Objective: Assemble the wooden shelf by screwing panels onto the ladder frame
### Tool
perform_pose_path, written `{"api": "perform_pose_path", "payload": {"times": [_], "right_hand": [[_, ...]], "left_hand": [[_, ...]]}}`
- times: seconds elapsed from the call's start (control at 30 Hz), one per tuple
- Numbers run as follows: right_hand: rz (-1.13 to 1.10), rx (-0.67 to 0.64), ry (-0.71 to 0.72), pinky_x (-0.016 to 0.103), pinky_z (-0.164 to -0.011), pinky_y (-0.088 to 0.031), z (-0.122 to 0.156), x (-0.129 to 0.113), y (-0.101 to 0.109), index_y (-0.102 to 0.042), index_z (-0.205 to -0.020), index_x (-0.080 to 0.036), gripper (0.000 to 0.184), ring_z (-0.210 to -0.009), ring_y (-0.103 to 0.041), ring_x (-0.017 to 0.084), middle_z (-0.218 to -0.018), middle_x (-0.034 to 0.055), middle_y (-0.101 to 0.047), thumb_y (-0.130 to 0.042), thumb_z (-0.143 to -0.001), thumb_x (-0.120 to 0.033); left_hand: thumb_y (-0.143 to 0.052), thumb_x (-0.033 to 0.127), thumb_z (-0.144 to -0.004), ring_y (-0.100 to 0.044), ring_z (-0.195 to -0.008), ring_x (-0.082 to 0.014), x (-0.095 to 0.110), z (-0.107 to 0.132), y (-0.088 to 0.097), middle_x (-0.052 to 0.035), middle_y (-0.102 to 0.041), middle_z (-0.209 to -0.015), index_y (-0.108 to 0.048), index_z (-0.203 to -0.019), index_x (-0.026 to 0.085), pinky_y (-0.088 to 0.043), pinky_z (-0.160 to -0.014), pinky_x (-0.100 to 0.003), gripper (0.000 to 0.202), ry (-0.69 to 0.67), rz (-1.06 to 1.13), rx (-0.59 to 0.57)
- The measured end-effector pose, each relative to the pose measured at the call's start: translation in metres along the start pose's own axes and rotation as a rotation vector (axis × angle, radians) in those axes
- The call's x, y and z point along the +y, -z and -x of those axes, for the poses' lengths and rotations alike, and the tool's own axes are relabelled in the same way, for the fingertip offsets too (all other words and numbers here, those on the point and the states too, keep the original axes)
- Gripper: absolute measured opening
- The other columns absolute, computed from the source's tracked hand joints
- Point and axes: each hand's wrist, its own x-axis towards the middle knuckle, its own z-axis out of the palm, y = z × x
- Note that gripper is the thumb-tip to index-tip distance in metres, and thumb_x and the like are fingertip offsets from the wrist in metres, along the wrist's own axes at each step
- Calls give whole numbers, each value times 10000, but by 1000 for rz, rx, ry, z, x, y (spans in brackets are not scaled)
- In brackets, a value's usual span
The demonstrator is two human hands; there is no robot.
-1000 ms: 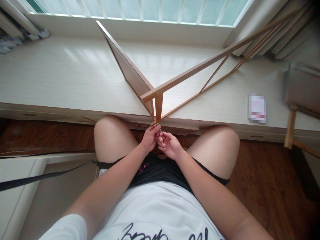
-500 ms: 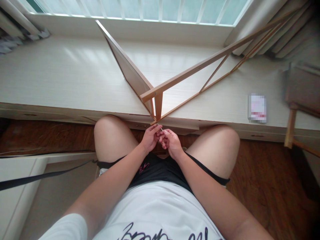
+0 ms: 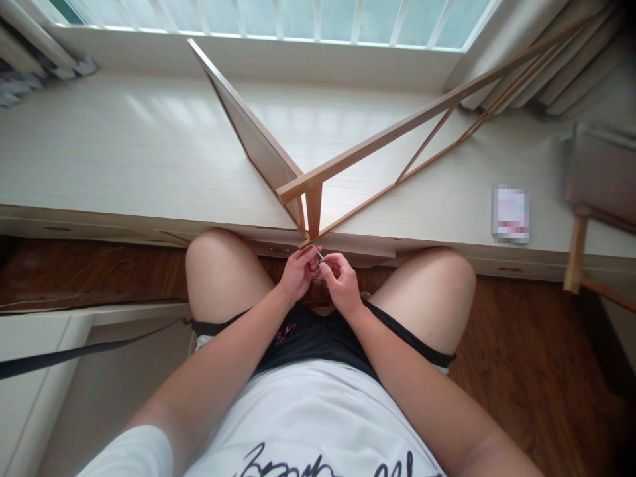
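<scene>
At the near corner of a wooden frame point(image 3: 368, 152), both of my hands meet just in front of the ledge. My left hand point(image 3: 299, 273) is closed, its fingertips pinched round a thin metal rod point(image 3: 320, 256) right below the corner. My right hand point(image 3: 342, 283) pinches the rod's near end between thumb and forefinger, the other fingers curled. The frame's two long bars run to the far right, joined by a short crosspiece point(image 3: 313, 209) and a thin brace. A flat wooden-edged panel point(image 3: 258, 142) stands tilted on the left, meeting the frame near the corner.
The frame and panel rest on a pale ledge point(image 3: 124, 152) under a barred window point(image 3: 298, 20). A blurred-out small packet point(image 3: 511, 213) lies on its right part. A chair-like wooden piece point(image 3: 576, 252) stands far right; curtains point(image 3: 536, 59) hang at both sides.
My right hand has shifted slightly, its fingers drawing a little apart from my left hand and changing their hold on the rod. The frame and left hand stay nearly still.
</scene>
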Motion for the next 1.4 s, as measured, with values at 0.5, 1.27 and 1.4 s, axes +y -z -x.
{"api": "perform_pose_path", "payload": {"times": [0.5,1.27,1.4], "right_hand": [[477,27,166,244,-611,-384,1,-11,3,-594,-936,-230,215,-607,-543,150,-698,-8,-599,-495,-905,-418],[-248,-41,-161,211,-391,-292,-9,3,-3,-606,-787,-183,293,-404,-402,85,-583,-20,-551,-483,-885,-431],[-730,-240,-508,187,-375,-267,-12,11,-2,-584,-802,-168,218,-390,-358,65,-576,-31,-530,-523,-845,-373]], "left_hand": [[-768,251,-679,-424,-490,-18,-2,-2,2,57,-464,-566,-676,-817,116,-340,-460,-143,214,-9,32,24],[-756,278,-690,-431,-473,-45,-5,-4,3,67,-429,-561,-602,-776,137,-340,-427,-172,226,-10,-6,-8],[-768,284,-673,-439,-452,-41,-5,-3,4,71,-440,-550,-564,-729,145,-330,-419,-167,254,-3,-35,35]]}}
